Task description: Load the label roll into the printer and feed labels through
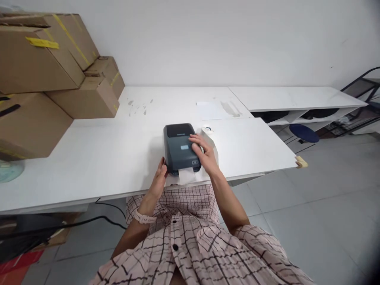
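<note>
A dark grey-blue label printer (177,153) sits near the table's front edge, its lid down. From its front slot hangs a short white paper strip (187,176). My right hand (205,153) rests on the top right of the lid with its fingers stretched out. Against the printer's front left side lies my left hand (159,179), fingers extended and not wrapped round it. Just behind my right hand stands a white label roll (207,130), with a loose strip trailing beside it; my hand hides part of this.
Cardboard boxes (38,63) are stacked at the left on the white table (113,158). A white paper sheet (209,111) lies towards the back. The table's right corner carries a tan guard (301,161). Beyond stands a blue stool (304,133). Black cables (97,218) hang below the table.
</note>
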The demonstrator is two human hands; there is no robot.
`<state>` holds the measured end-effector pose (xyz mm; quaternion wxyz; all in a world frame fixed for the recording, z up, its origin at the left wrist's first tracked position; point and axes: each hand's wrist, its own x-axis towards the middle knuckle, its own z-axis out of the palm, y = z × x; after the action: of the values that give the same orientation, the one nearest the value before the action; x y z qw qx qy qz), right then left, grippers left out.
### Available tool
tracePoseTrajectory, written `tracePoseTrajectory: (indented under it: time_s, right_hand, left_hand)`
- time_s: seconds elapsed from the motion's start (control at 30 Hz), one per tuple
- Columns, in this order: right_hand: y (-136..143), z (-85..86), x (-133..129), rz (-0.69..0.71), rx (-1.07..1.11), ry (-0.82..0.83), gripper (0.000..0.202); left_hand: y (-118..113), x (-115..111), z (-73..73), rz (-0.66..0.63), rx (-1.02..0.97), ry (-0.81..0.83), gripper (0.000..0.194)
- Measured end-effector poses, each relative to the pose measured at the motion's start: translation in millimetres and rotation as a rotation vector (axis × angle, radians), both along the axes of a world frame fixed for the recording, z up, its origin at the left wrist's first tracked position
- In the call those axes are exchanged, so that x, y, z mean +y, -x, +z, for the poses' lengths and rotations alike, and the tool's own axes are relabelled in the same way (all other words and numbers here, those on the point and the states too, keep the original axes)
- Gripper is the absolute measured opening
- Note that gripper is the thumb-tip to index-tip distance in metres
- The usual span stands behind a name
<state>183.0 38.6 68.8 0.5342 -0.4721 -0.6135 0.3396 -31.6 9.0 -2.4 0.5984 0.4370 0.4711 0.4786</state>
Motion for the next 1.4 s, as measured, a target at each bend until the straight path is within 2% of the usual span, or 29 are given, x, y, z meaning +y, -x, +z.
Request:
tracePoseTrajectory:
  time_s: [0.03, 0.17, 0.23, 0.33, 0.47, 0.57, 0.63, 0.67, 0.77, 0.8, 0.83, 0.9, 0.97, 1.03, 1.13, 1.23, 1.4]
  right_hand:
    - [1.7, -11.4, -5.0, -0.021, 0.033, 0.047, 0.041]
    - [5.6, -47.9, -14.6, -0.048, 0.268, 0.351, 0.090]
    - [5.2, -56.8, -17.2, -0.010, 0.336, 0.448, 0.096]
    - [2.8, -58.3, -19.5, 0.010, 0.339, 0.461, 0.091]
    - [0.4, -50.4, -19.4, -0.001, 0.340, 0.454, 0.096]
    - [0.8, -46.3, -19.2, -0.011, 0.353, 0.447, 0.095]
    - [1.6, -45.2, -19.8, -0.012, 0.367, 0.439, 0.092]
    - [2.1, -45.2, -20.1, -0.012, 0.376, 0.437, 0.091]
    - [4.1, -46.0, -20.6, -0.021, 0.396, 0.440, 0.091]
    - [5.0, -46.5, -20.6, -0.031, 0.404, 0.437, 0.091]
    - [5.9, -47.0, -20.6, -0.042, 0.415, 0.432, 0.091]
    - [7.8, -47.7, -20.7, -0.060, 0.435, 0.419, 0.090]
    - [9.2, -48.1, -21.2, -0.066, 0.442, 0.407, 0.088]
    - [10.0, -48.0, -22.0, -0.065, 0.441, 0.403, 0.086]
    - [10.4, -46.1, -22.6, -0.069, 0.433, 0.410, 0.086]
    - [10.8, -39.5, -20.2, -0.107, 0.394, 0.393, 0.091]
    - [12.9, -21.0, -7.9, -0.108, 0.178, 0.309, 0.095]
  left_hand:
    - [-0.2, 1.3, 3.3, 0.002, -0.030, 0.035, 0.090]
    - [-7.3, 4.3, 22.2, -0.019, -0.007, 0.114, 0.089]
    - [-13.6, 3.5, 29.0, -0.018, 0.032, 0.086, 0.085]
    - [-22.1, 2.2, 30.2, 0.031, 0.034, 0.039, 0.078]
    - [-24.3, 7.8, 22.9, 0.104, 0.056, 0.009, 0.078]
    - [-22.2, 10.0, 20.3, 0.086, 0.096, -0.019, 0.077]
    - [-22.1, 2.0, 19.8, 0.103, 0.151, -0.060, 0.072]
    - [-22.9, -5.6, 19.0, 0.163, 0.199, -0.104, 0.067]
    - [-27.7, -36.6, 12.8, 0.463, 0.377, -0.264, 0.040]
    - [-29.9, -46.2, 10.2, 0.467, 0.402, -0.270, 0.035]
    - [-32.3, -53.7, 8.1, 0.394, 0.402, -0.246, 0.039]
    - [-37.4, -60.8, 7.2, 0.164, 0.333, -0.131, 0.052]
    - [-42.2, -58.2, 11.6, -0.047, 0.208, 0.038, 0.059]
    - [-45.9, -51.4, 19.5, -0.173, 0.090, 0.195, 0.057]
    - [-47.9, -44.9, 29.5, -0.191, 0.055, 0.278, 0.052]
    - [-44.6, -46.2, 30.9, -0.150, 0.207, 0.168, 0.049]
    - [-28.3, -46.7, 22.4, -0.247, 0.493, -0.038, 0.051]
